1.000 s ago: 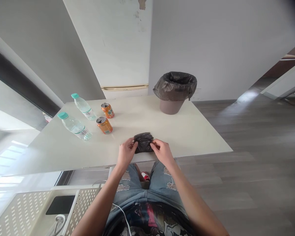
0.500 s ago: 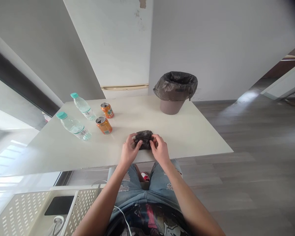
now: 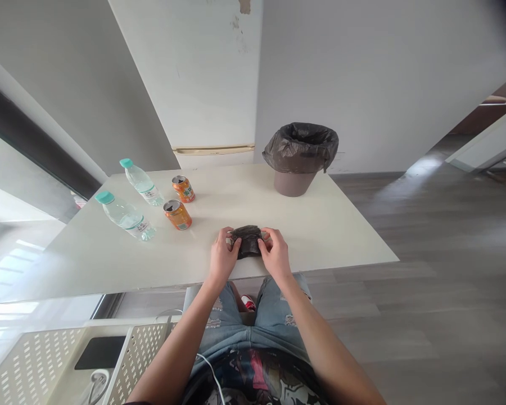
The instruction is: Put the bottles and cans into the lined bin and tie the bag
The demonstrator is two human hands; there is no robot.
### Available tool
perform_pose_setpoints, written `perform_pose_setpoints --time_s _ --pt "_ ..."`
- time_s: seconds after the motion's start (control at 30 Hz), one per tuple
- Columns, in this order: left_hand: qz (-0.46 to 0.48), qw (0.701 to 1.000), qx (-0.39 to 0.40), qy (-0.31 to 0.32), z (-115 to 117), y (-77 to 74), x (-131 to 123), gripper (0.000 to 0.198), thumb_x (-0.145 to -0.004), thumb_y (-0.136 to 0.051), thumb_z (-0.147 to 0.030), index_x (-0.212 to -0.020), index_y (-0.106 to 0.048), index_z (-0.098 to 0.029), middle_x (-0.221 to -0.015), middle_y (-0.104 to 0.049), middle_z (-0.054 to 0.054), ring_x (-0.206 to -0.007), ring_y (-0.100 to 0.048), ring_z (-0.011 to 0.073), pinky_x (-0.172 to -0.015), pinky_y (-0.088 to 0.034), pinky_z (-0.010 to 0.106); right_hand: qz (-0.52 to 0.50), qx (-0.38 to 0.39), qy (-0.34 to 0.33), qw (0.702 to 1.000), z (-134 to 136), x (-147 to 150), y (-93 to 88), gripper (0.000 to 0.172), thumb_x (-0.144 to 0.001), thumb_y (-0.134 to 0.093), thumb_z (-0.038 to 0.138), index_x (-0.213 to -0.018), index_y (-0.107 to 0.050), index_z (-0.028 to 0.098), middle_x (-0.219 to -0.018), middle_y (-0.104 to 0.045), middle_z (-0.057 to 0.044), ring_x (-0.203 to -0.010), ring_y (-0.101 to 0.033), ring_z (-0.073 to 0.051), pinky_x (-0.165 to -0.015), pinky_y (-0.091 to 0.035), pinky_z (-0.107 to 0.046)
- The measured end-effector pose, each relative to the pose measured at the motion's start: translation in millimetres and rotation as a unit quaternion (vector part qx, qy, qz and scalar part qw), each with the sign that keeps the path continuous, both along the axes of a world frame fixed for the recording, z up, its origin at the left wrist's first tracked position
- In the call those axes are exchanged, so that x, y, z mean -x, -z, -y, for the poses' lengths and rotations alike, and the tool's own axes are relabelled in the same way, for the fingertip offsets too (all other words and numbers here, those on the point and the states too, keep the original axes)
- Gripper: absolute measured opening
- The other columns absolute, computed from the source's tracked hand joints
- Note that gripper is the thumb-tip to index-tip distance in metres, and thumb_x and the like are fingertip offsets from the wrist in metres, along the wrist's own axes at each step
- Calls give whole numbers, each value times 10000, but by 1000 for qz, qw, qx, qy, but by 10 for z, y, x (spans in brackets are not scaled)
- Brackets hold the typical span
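Observation:
A crumpled black plastic bag [image 3: 248, 243], folded into a small bundle, is held just over the near edge of the white table [image 3: 320, 230]. My left hand [image 3: 225, 254] pinches its left side between thumb and fingers. On the opposite side my right hand [image 3: 275, 251] grips the bag in the same way. Left of my hands stand two orange drink cans, the nearer can [image 3: 177, 215] and the farther can [image 3: 183, 189], both with opened tops.
Two clear bottles with teal caps, a near bottle [image 3: 125, 216] and a far bottle [image 3: 141, 183], stand at the table's left. A trash bin [image 3: 294, 184] with a black liner is at the back right. Behind is a white fridge [image 3: 202, 73]; a perforated white organizer [image 3: 129, 354] is lower left.
The black bag's shape has altered between my fingers, its front now flatter and smoother. My hands have shifted only slightly.

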State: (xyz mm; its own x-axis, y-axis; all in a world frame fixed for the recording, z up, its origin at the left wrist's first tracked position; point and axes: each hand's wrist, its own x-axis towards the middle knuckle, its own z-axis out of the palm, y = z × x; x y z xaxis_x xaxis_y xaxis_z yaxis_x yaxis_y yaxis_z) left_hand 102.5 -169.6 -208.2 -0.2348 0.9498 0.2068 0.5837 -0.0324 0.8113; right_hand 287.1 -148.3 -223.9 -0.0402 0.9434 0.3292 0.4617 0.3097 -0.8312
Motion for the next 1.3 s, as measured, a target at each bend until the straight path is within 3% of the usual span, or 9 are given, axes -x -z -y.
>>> perform_pose_setpoints --time_s 0.2,0.33,0.5,0.57,0.67,0.8,0.9,1.1,1.3 --pt "-110 993 -35 -38 7 -11 -46 204 -976 -556 -193 -1175 -574 -233 -1066 -617 79 -884 -677 223 -780 -546 342 47 2 21 999 -45 87 7 258 -1015 -517 375 -1200 -605 218 -1007 -627 -112 -778 -648 -243 -692 -563 -385" --pt "-187 982 6 -42 -1 23 -66 183 -1005 -519 -190 -1171 -587 -224 -1119 -581 101 -843 -663 229 -727 -534 350 61 5 40 997 -83 134 -8 237 -1000 -540 382 -1150 -614 213 -1010 -631 -117 -770 -648 -245 -697 -566 -395" --pt "-237 966 -70 -70 55 -24 -95 254 -1052 -458 -228 -1266 -584 -175 -1164 -589 163 -1079 -619 313 -950 -519 472 42 -66 52 996 16 111 -74 264 -1020 -520 353 -1218 -615 207 -1170 -610 -170 -1040 -662 -298 -884 -588 -457" --pt "-229 965 -115 -53 107 -88 -114 306 -1067 -408 -218 -1326 -565 -174 -1262 -596 181 -1187 -584 318 -1039 -482 495 71 -124 28 989 84 93 -135 288 -1044 -463 306 -1267 -622 217 -1260 -611 -184 -1179 -630 -314 -1005 -553 -495" --pt "-217 967 -131 24 151 -148 -104 364 -1063 -362 -169 -1382 -537 -186 -1399 -588 165 -1271 -562 294 -1100 -463 475 164 -172 -84 968 131 106 -264 390 -1056 -393 232 -1382 -606 228 -1467 -573 -162 -1392 -530 -321 -1159 -451 -547" --pt "-202 972 -117 -16 95 -70 72 349 -1036 -354 -139 -1320 -554 -176 -1341 -613 168 -1249 -585 298 -1084 -475 483 261 -163 -183 934 48 227 -385 460 -1084 -380 287 -1496 -552 176 -1657 -434 -137 -1580 -323 -317 -1292 -278 -588" --pt "-200 974 -87 -57 26 27 234 325 -1017 -367 -126 -1258 -578 -183 -1245 -638 159 -1182 -617 304 -1025 -496 472 307 -139 -211 918 -54 342 -343 507 -1095 -410 398 -1533 -533 175 -1698 -378 -129 -1611 -263 -326 -1304 -245 -605" --pt "-225 972 5 -71 -37 63 279 411 -944 -383 -17 -1269 -566 -191 -1238 -672 136 -1168 -626 300 -985 -490 445 366 -75 -201 906 -140 459 -143 593 -1115 -315 502 -1578 -498 178 -1711 -355 -109 -1610 -270 -333 -1296 -248 -611" --pt "-234 969 15 -77 -42 68 274 389 -930 -405 -11 -1224 -578 -198 -1232 -663 128 -1180 -610 306 -1010 -480 448 378 -78 -197 901 -133 479 -116 593 -1121 -279 501 -1610 -459 216 -1722 -336 -68 -1613 -267 -303 -1310 -213 -587"
